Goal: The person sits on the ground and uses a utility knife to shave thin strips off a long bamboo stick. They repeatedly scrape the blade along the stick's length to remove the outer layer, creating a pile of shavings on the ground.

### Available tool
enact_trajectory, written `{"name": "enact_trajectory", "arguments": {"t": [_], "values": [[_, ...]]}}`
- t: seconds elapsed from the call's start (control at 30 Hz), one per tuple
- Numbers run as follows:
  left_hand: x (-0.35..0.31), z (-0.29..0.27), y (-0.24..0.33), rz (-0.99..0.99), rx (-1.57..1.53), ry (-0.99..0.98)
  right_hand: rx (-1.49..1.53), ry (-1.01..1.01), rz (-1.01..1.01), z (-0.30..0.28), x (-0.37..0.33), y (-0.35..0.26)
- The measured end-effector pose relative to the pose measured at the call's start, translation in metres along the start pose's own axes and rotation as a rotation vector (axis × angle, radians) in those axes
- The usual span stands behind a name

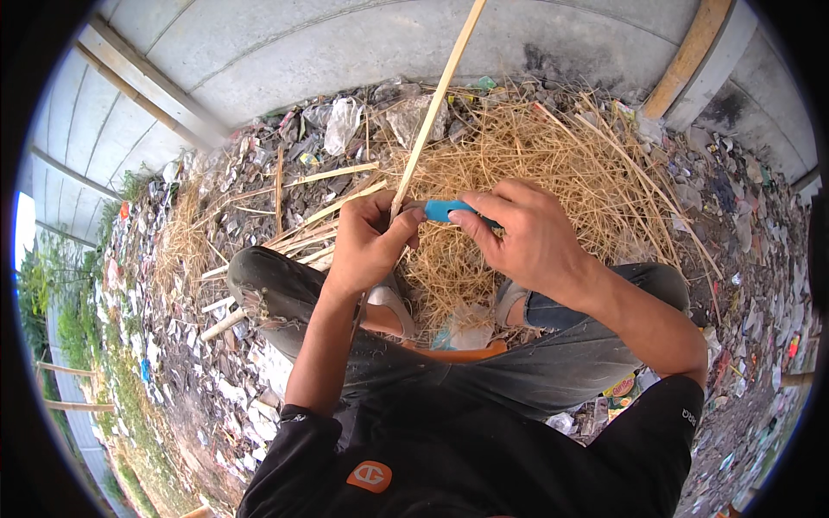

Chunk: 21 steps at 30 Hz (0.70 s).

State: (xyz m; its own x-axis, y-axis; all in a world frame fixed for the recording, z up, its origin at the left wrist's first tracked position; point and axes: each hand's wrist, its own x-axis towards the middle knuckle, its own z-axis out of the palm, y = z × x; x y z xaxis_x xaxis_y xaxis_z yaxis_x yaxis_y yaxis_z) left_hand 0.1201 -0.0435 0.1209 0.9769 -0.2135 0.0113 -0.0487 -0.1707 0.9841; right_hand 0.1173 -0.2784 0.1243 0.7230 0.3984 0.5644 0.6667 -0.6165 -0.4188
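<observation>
Hands closed round strip, blue handle

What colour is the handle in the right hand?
The handle is bright blue; the head view shows it.

Long pale wooden strip, cropped above
Left hand partly hides it; right hand, the blue oblong handle.

1 strip, pale, long, narrow and straight, has its lower end pinched in the left hand; from there it slants up and away from that hand, leaning to the right. 1 tool, bright blue with a dark part, lies crosswise in the fingers of the right hand, its far end close beside the left hand's fingertips, details there hidden.
</observation>
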Motion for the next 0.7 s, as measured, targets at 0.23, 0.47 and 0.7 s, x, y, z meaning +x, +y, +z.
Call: {"name": "enact_trajectory", "arguments": {"t": [0.23, 0.47, 0.7], "values": [[0.001, 0.002, -0.002, -0.027, 0.006, 0.055, -0.025, 0.039, -0.029, 0.002, -0.001, -0.001], [0.005, 0.002, -0.01, 0.02, -0.005, 0.048, -0.007, 0.051, -0.017, 0.004, 0.0, 0.003], [0.0, 0.001, 0.001, -0.07, -0.163, 0.002, -0.004, 0.048, -0.006, -0.001, 0.002, 0.002]]}}
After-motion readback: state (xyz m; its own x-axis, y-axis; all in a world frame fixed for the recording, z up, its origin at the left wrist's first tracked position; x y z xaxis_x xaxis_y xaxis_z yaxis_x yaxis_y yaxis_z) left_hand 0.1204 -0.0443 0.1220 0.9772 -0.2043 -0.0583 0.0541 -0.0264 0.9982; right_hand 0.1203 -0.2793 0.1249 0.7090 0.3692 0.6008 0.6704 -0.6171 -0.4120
